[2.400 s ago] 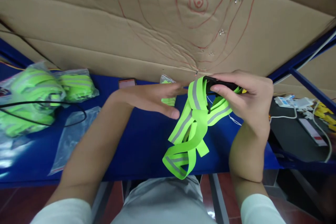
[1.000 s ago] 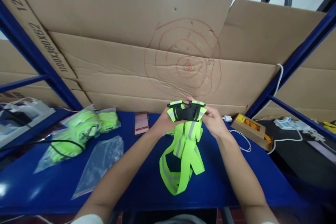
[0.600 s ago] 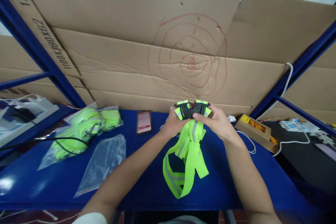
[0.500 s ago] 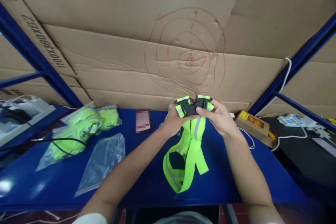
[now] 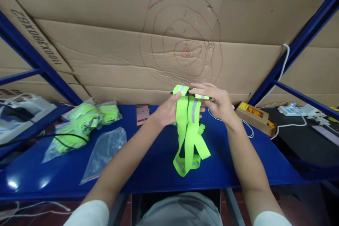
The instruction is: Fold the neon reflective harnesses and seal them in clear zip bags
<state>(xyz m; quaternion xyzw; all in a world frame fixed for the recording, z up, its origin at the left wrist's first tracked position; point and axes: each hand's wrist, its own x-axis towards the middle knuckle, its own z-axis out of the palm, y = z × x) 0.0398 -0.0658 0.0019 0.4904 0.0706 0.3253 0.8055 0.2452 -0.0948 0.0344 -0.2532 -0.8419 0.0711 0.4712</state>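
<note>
Both hands hold a neon-yellow reflective belt (image 5: 189, 141) with grey stripes, up in front of the cardboard. My left hand (image 5: 169, 108) is closed on the strap by the left end of its black buckle (image 5: 190, 94), thumb in front. On the other end, my right hand (image 5: 215, 100) grips the buckle and strap, some fingers over the top and others behind. The buckle is seen nearly edge-on, so its front is hidden. Below the hands the strap hangs in loops, with a loose flat end (image 5: 202, 148) to the right.
Bagged yellow belts (image 5: 87, 116) lie on the blue table (image 5: 148, 176) at left, near a flat clear bag (image 5: 106, 152). A phone (image 5: 142, 114) lies behind my left arm. An open cardboard box (image 5: 255, 116) and white cables (image 5: 250, 130) are at right.
The buckle has tipped from facing me to nearly edge-on. My right fingers have moved over its top, and the hanging strap has swung a little. The view has shifted slightly.
</note>
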